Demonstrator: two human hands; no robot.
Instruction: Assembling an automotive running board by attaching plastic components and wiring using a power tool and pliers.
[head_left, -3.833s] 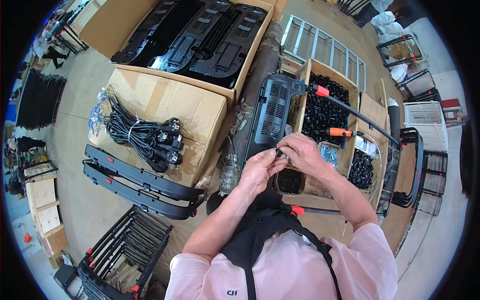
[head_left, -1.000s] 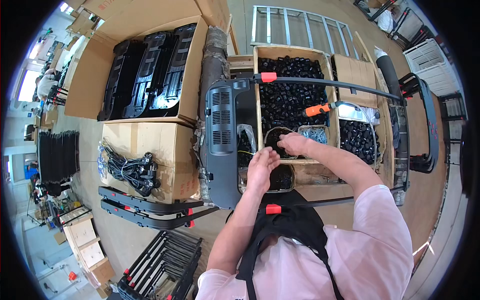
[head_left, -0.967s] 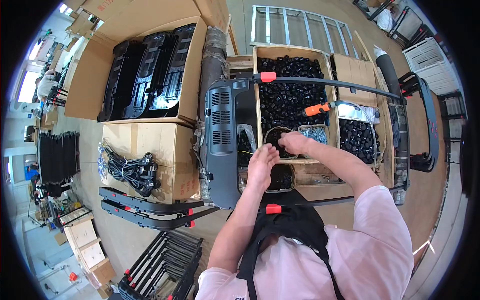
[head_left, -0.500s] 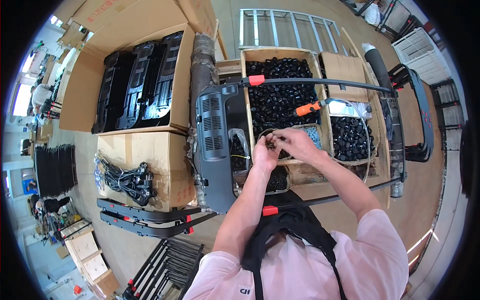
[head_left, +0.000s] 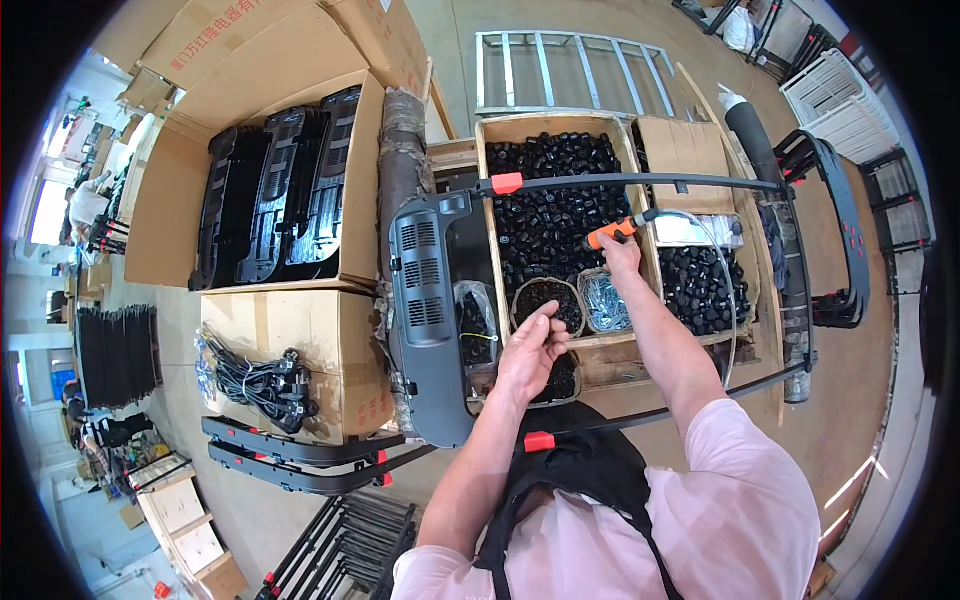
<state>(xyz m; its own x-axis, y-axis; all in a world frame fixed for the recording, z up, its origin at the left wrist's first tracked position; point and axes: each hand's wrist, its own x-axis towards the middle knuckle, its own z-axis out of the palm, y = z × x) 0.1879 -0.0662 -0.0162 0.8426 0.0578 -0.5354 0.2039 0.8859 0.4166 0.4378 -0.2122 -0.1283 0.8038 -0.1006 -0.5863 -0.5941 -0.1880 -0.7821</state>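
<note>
My right hand (head_left: 622, 256) is closed round an orange power screwdriver (head_left: 610, 234), held over the wooden bin's black caps. A hose or cable runs from its far end. My left hand (head_left: 535, 355) has its fingers curled in, just in front of a round tub of small dark pieces (head_left: 546, 294); whatever they hold is too small to make out. Beside that tub sits a container of silvery screws (head_left: 607, 302). Across the bins lies a black frame with a grey vented panel (head_left: 424, 300) at its left end and red clips (head_left: 507, 183).
Wooden bins hold black caps (head_left: 555, 155) and round black knobs (head_left: 697, 285). At left, an open carton (head_left: 160, 200) contains black plastic panels (head_left: 275, 190); bundled black cables (head_left: 262, 380) lie on another box. A metal rack (head_left: 570, 72) is beyond, and bent frame parts (head_left: 300, 455) lie at lower left.
My hands have come apart from above the small-parts tub. The right has reached out and gripped the orange screwdriver; the left has drawn back toward me.
</note>
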